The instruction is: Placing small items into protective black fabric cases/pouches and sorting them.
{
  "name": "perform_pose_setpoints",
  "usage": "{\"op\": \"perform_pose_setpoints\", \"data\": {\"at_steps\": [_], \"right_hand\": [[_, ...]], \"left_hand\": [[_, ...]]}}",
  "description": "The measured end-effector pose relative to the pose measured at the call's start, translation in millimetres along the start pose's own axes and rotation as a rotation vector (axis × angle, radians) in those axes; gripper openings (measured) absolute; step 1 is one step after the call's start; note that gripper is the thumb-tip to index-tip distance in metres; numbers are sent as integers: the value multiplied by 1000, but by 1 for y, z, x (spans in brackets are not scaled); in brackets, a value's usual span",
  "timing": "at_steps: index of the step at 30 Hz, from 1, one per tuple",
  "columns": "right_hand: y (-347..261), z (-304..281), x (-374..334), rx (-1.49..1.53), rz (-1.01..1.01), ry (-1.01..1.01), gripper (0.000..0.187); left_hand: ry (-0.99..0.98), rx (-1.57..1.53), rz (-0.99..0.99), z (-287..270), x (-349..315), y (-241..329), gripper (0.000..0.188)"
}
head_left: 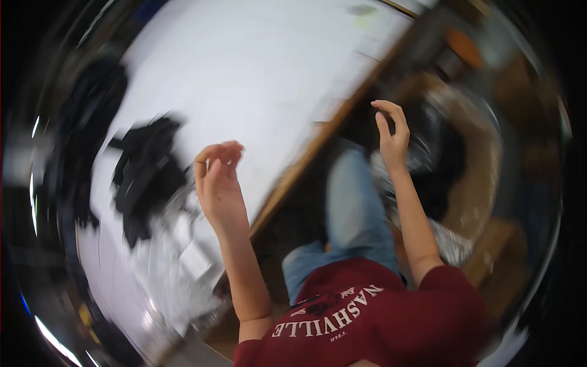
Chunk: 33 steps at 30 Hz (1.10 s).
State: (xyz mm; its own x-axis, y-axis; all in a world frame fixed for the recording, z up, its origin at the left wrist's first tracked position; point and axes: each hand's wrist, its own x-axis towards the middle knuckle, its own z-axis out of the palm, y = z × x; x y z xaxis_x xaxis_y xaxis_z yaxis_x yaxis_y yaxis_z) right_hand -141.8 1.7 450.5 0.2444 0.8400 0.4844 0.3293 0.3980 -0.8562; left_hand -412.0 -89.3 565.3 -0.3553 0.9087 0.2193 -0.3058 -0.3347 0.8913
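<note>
Above the white tabletop [244, 67] hovers my left hand [219, 180], its fingers loosely curled and apart, with nothing seen in them. To its left lies a dark bundle of cloth [147, 171] on the table. Clear plastic bags [177, 263] with a white label sit below that bundle, beside my left forearm. My right hand [393, 134] is held up past the table's edge, thumb and fingers apart and holding nothing. Under and beyond it stands an open cardboard box [483, 177] with clear plastic and dark contents [449, 159].
The wooden table edge [293, 168] runs diagonally between my hands. More dark cloth [88, 128] is heaped at the table's far left side. An orange thing [463, 48], blurred, is at the upper right. My jeans-clad leg [354, 196] is beside the box.
</note>
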Motion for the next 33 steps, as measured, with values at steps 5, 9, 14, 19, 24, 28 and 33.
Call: {"op": "perform_pose_setpoints", "data": {"at_steps": [5,9,14,19,24,28,33], "right_hand": [[200,-225,-72,-63,620,526,21],[287,-304,-161,77,1358,722,56],[383,-346,-293,156,1729,698,114],[427,-312,-298,-130,1761,753,130],[462,-323,-300,91,1929,845,118],[516,-236,-264,201,1689,957,104],[493,-204,-234,316,1528,1073,87]], "left_hand": [[-909,-1,-763,187,-39,-161,25],[-888,130,-1191,245,-102,-355,29],[-1211,704,-1685,256,-209,-533,58],[-824,1000,-1265,166,-164,-681,66],[-328,695,-1605,205,-71,-736,127],[-516,997,-1458,205,-107,-772,128],[-573,774,-1618,227,-141,-748,110]]}}
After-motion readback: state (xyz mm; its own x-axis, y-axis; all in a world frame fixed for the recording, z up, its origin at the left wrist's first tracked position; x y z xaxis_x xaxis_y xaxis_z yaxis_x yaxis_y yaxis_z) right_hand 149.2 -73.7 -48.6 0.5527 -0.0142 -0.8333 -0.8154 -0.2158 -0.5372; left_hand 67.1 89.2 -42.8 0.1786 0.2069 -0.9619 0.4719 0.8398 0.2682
